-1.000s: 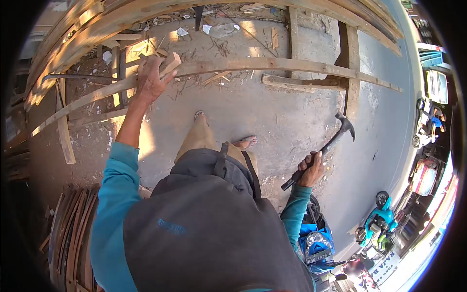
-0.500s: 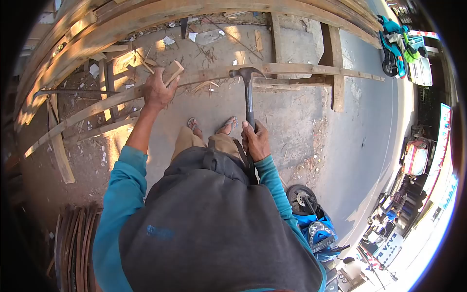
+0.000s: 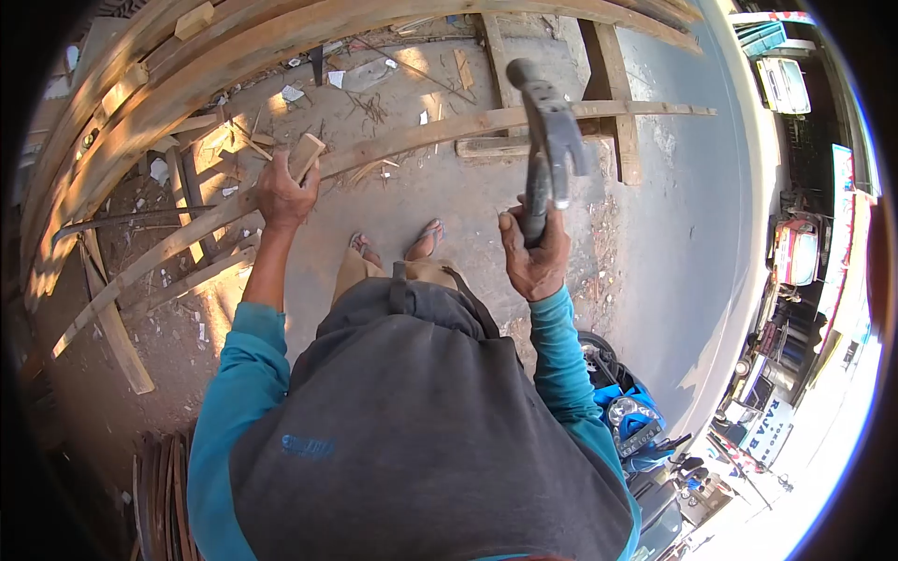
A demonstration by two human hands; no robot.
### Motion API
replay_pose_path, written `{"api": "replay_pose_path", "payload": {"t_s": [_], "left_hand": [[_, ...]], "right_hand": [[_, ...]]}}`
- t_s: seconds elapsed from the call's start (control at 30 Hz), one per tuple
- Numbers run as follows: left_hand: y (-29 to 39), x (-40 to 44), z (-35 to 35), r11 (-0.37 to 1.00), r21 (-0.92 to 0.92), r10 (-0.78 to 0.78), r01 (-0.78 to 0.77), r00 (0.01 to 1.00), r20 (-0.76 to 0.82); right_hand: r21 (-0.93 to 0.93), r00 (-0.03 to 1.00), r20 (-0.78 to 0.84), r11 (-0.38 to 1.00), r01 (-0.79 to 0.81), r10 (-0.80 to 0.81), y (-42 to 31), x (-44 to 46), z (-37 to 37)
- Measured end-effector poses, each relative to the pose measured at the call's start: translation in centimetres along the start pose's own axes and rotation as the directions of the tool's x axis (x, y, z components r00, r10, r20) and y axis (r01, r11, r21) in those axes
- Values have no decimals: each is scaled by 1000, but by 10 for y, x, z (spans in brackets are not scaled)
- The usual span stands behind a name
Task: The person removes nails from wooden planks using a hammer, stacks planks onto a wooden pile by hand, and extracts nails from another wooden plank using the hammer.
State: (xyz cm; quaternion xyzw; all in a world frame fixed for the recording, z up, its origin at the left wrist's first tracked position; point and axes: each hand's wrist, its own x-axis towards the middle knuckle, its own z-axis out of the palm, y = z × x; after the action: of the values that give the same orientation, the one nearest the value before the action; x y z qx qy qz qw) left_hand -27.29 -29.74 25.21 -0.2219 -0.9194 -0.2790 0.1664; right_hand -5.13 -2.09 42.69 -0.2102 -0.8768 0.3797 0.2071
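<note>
My left hand (image 3: 286, 194) grips a short wooden block (image 3: 307, 155), held against a long thin wooden strip (image 3: 402, 142). The strip runs from the lower left to the upper right, and its far end lies over a wooden post. In my right hand (image 3: 538, 251) is a claw hammer (image 3: 550, 126), raised with its head up and its claw toward the right. The hammer head is slightly blurred and hides a bit of the strip behind it. My right fingers are wrapped round the handle.
Long beams (image 3: 309, 37) curve across the top. Upright timber (image 3: 613, 103) stands at the upper right, stacked strips (image 3: 164, 491) at the lower left. A blue motorcycle (image 3: 636, 421) is at the lower right. Wood scraps and paper litter the ground. Vehicles stand beyond the road.
My right hand has swung the hammer inward over the strip, then raised it and shifted a little right. My left hand still holds the block. The view has shifted.
</note>
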Motion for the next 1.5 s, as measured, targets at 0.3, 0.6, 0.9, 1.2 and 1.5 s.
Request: {"api": "replay_pose_path", "payload": {"t_s": [0.3, 0.6, 0.9, 1.2, 1.5], "left_hand": [[-1, 0, -1, 999, 39, 20, -18, 999, -40], [-3, -1, 1, 999, 35, -20, 21, 999, -24], [-5, -2, 8, 998, 64, -19, 19, 1000, -6], [-6, -6, 2, 998, 61, -19, 18, 1000, 3], [0, 1, 8, 997, 66, -42, 43, 999, -26]], "right_hand": [[-285, 752, 576, 783, 553, -321, 42, -24, 49], [-92, 611, -658, 758, -646, 441, 249, 6, -77], [-260, 960, -163, 929, -264, 227, 60, -20, -10], [-567, 942, 218, 819, -90, 255, 104, -8, 43], [645, 568, -410, 667, -373, 714, 162, 34, -81]]}}
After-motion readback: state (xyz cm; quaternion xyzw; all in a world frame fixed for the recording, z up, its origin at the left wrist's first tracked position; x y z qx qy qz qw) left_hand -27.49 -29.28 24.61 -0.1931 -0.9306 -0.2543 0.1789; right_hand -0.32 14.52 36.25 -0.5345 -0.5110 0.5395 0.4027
